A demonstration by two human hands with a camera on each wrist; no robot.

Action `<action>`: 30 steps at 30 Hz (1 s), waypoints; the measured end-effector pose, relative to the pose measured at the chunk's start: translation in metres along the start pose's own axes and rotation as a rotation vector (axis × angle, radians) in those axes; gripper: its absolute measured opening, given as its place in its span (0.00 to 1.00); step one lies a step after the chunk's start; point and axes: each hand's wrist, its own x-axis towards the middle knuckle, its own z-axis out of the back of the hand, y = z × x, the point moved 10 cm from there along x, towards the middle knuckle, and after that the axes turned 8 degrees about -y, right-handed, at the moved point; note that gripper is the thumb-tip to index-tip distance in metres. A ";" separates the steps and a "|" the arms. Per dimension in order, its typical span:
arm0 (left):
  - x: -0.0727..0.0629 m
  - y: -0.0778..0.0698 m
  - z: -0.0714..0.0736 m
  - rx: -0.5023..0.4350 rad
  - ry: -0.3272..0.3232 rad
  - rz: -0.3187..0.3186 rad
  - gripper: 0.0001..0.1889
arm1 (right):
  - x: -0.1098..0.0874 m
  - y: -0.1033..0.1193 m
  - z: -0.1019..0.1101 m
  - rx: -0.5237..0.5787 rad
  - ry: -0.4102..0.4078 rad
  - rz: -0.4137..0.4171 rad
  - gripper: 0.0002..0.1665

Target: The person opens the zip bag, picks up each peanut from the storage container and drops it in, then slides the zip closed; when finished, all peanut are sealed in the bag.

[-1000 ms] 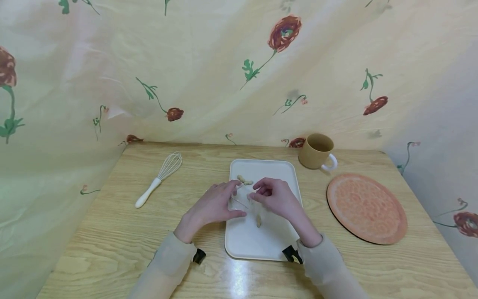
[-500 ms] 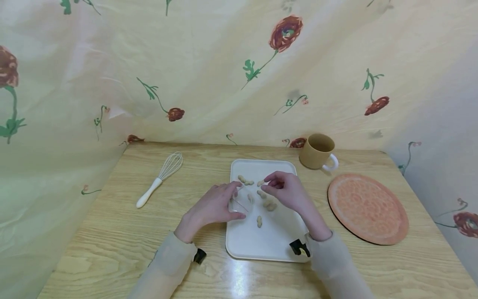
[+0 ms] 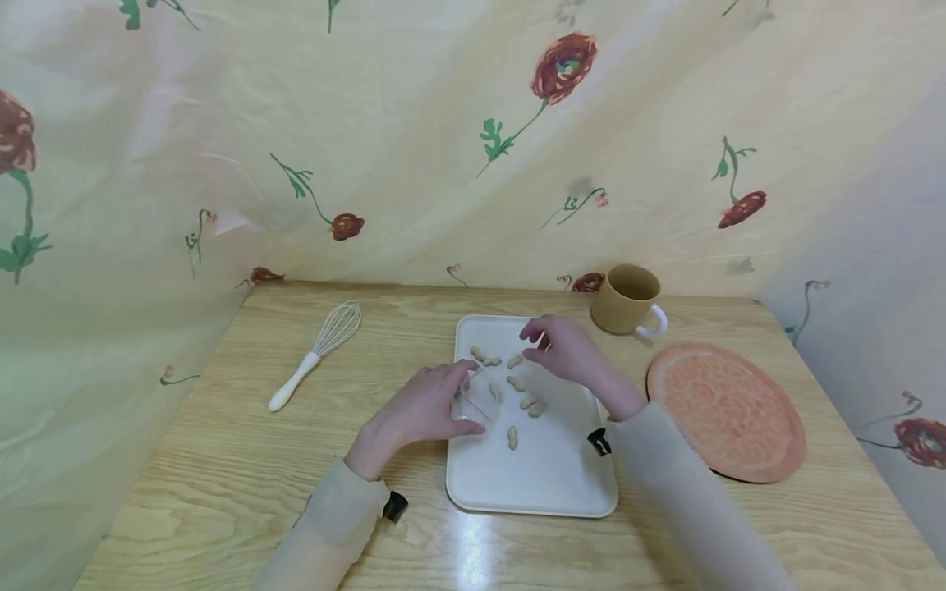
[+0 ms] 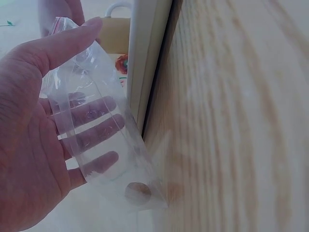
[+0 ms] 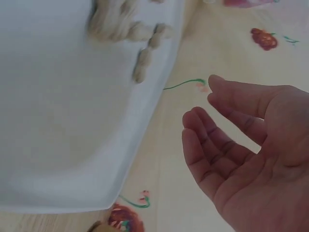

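My left hand (image 3: 424, 404) holds a clear zip bag (image 4: 104, 121) between thumb and fingers over the tray's left side. A brown rounded piece (image 4: 138, 193) shows at the bag's lower end, and a peanut (image 3: 494, 392) shows at the bag's right edge in the head view. My right hand (image 3: 565, 349) hovers over the tray's right side, fingers loosely bent and holding nothing. Near its fingertips lies a peanut (image 3: 515, 361). Several more peanuts (image 3: 534, 405) are scattered on the white tray (image 3: 532, 484), some seen as a cluster (image 5: 140, 36) in the right wrist view.
A white whisk (image 3: 314, 357) lies left on the wooden table (image 3: 332, 312). Behind the tray's right corner stands a tan mug (image 3: 625, 300) with a white handle. A round orange mat (image 3: 724, 410) lies at right. Flowered cloth (image 3: 414, 164) hangs behind.
My right hand has moved away from the bag, to the right and toward the back, uncovering several peanuts on the tray. The left hand has stayed in place with the bag.
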 end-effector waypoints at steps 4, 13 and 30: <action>0.000 0.001 0.000 0.007 0.002 0.005 0.44 | 0.008 -0.009 -0.010 0.002 0.080 0.004 0.13; 0.000 0.000 0.000 0.002 0.010 0.010 0.44 | 0.015 -0.022 -0.040 0.003 0.182 0.055 0.10; 0.000 -0.001 0.000 0.001 0.013 0.011 0.43 | 0.014 -0.027 -0.052 -0.025 0.220 0.019 0.07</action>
